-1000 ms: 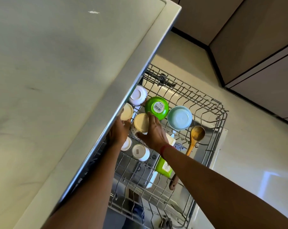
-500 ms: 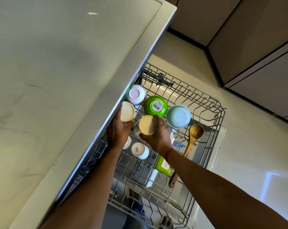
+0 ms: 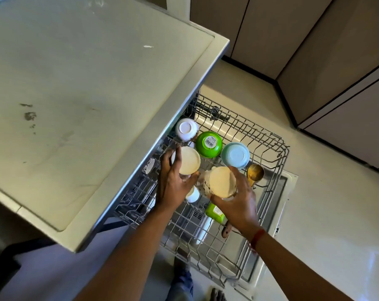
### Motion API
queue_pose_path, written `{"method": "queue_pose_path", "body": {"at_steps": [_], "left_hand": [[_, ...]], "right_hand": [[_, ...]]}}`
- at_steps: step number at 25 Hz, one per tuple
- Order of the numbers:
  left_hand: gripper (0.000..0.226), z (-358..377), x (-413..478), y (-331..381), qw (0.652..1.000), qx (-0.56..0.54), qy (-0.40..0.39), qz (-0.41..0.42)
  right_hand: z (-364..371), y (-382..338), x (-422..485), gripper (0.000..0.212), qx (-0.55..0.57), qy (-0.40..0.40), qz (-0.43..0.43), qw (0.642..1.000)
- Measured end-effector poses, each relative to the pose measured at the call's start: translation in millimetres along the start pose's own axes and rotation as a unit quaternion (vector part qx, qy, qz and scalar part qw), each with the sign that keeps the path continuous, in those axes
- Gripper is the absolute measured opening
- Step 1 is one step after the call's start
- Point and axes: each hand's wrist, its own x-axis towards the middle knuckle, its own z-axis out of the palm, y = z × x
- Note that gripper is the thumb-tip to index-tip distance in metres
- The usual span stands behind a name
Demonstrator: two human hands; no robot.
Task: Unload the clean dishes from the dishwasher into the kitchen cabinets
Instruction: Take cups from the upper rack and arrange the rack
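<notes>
Pale countertop (image 3: pixel 75 105) is overhanging the pulled-out dishwasher rack (image 3: pixel 277 153), w/ a person standing over it. L hand (image 3: pixel 171 181) is gripping an upturned cream cup (image 3: pixel 189 160) over the rack by the counter edge; R hand (image 3: pixel 238 205) is gripping a second cream cup (image 3: pixel 222 181) just beside it. Green bowl (image 3: pixel 208 144) & blue bowl (image 3: pixel 235 156) are sitting upside down in the rack behind.

No legible text, sadly.
Only a barcode sticker (image 3: pixel 210 141) on the upturned green bowl (image 3: pixel 202 150), digits way too tiny; below it, a blurry white label (image 3: pixel 217 210) on a green container (image 3: pixel 212 215).
</notes>
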Motion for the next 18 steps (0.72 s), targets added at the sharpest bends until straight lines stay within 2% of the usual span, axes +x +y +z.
{"method": "queue_pose_path", "body": {"at_steps": [6,9,12,18], "left_hand": [[0.09,-18,-69,53,0.999,-0.01,0.032,0.019],[0.094,-33,-97,77,0.997,-0.029,0.054,0.049],[0.097,-59,-123,106,0.99,-0.027,0.11,0.079],[0.106,-144,-182,158,0.976,-0.05,0.2,0.077]], "right_hand": [[-48,11,-64,0.099,0.034,-0.001,-0.003,0.999],[-71,9,-91,0.1,0.051,0.009,-0.037,0.998],[-100,1,-115,0.102,0.08,0.017,-0.069,0.994],[-149,-53,-156,0.101,0.148,0.004,-0.125,0.981]]}}
